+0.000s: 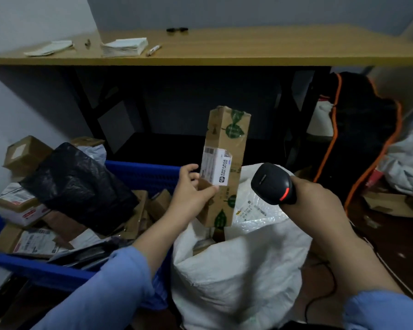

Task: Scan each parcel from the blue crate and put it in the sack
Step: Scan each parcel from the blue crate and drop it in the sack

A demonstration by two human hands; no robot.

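My left hand (188, 194) grips a tall cardboard parcel (227, 148) near its lower end and holds it upright above the white sack (239, 270). The parcel has green leaf prints and a white label facing me. My right hand (320, 198) grips a black handheld scanner (272, 182), its head turned toward the parcel's label and a red light showing on its side. The blue crate (138, 173) stands at the left, full of cardboard boxes and a black plastic mailer (79, 186). Inside the sack's open mouth lies a bubble-wrap parcel (255, 208).
A wooden table (224, 53) spans the back, carrying paper stacks (124, 46) and a pen (153, 50). A black bag with orange trim (358, 129) stands at the right, beside white sacks (408, 160) and cardboard scraps on the floor. A cable runs across the floor at the right.
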